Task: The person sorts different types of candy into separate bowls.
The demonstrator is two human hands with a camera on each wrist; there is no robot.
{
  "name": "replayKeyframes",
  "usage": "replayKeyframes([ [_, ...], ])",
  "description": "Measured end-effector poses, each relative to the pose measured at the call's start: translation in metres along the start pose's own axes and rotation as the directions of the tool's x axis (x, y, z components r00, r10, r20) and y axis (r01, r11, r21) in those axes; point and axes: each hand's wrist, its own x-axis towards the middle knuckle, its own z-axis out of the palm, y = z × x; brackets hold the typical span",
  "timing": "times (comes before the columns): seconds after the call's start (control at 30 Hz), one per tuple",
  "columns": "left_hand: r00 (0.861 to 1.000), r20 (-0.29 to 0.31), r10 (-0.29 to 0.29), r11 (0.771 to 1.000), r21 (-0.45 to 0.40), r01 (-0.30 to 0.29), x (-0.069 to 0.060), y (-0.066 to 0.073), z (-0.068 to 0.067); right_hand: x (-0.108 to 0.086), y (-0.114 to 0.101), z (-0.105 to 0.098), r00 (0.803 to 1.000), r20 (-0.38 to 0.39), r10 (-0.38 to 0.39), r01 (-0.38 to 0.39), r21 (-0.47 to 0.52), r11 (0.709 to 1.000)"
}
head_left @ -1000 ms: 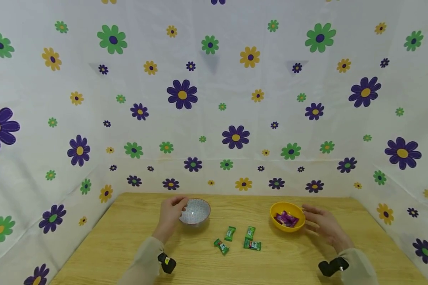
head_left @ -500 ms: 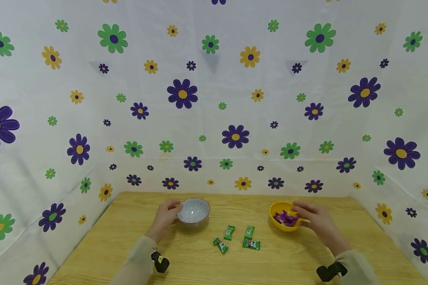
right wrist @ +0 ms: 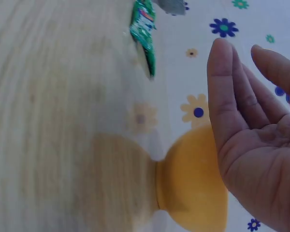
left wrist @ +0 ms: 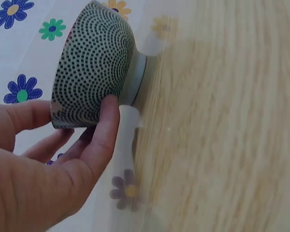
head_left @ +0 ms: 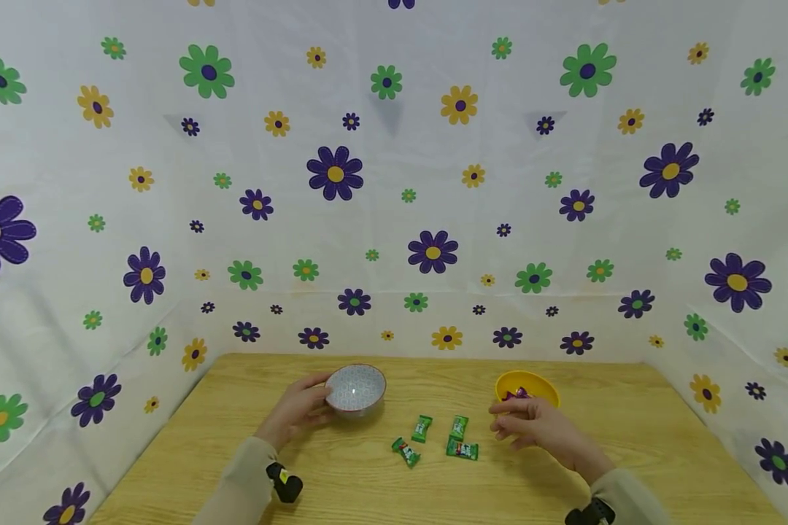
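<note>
In the head view, my left hand point(head_left: 297, 410) holds the left side of a patterned ceramic bowl point(head_left: 356, 388). The left wrist view has fingers at the rim and against the dotted outer wall of this bowl point(left wrist: 94, 67). My right hand point(head_left: 541, 430) hovers in front of a yellow bowl point(head_left: 537, 382), partly hiding it and the purple-wrapped candies point(head_left: 520, 393) inside. Nothing is held by this hand; its fingers are loosely extended, with thumb and fingertips apart, in the right wrist view. Several green-wrapped candies point(head_left: 422, 429) lie on the table between the bowls.
A light wooden table point(head_left: 381, 496) carries everything. Around its back and sides hangs a white cloth point(head_left: 381, 226) printed with flowers. One green-wrapped candy point(right wrist: 143, 26) shows near the top of the right wrist view, above the yellow bowl's outer wall point(right wrist: 193, 179).
My right hand has moved left and toward me, from the yellow bowl's right side to its front. The left hand has shifted lower along the patterned bowl's side. Candies and bowls stay put.
</note>
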Motion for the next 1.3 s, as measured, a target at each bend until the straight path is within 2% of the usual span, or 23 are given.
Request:
replayKeyframes([
  [0.17, 0.999, 0.042, -0.025, 0.998, -0.063, 0.028, 0.003, -0.004, -0.005, 0.005, 0.005, 0.013, 0.999, 0.016, 0.036, -0.035, -0.038, 0.999],
  [0.3, 0.998, 0.05, -0.035, 0.995, -0.093, 0.04, 0.0, -0.003, -0.005, 0.01, 0.007, 0.023, 0.998, 0.026, 0.056, -0.053, -0.107, 0.993],
  [0.6, 0.996, 0.091, -0.025, 0.995, -0.099, 0.034, -0.001, 0.001, -0.005, 0.022, 0.007, 0.037, 0.999, -0.001, 0.05, -0.048, -0.278, 0.959],
  [0.7, 0.996, 0.088, -0.015, 0.994, -0.104, 0.024, -0.001, 0.003, -0.005, 0.026, 0.006, 0.04, 0.999, -0.022, 0.038, -0.043, -0.319, 0.947],
  [0.83, 0.998, 0.054, -0.019, 0.993, -0.116, 0.025, -0.001, 0.002, -0.005, 0.029, 0.004, 0.043, 0.999, -0.034, 0.03, -0.04, -0.365, 0.93],
  [1.2, 0.999, 0.027, -0.03, 0.992, -0.125, 0.033, -0.004, -0.002, -0.003, 0.035, 0.008, 0.042, 0.999, 0.004, 0.036, -0.03, -0.485, 0.874],
  [1.3, 0.999, 0.028, -0.029, 0.994, -0.109, 0.032, -0.004, -0.001, -0.003, 0.036, 0.008, 0.043, 0.999, -0.001, 0.041, -0.036, -0.495, 0.868],
])
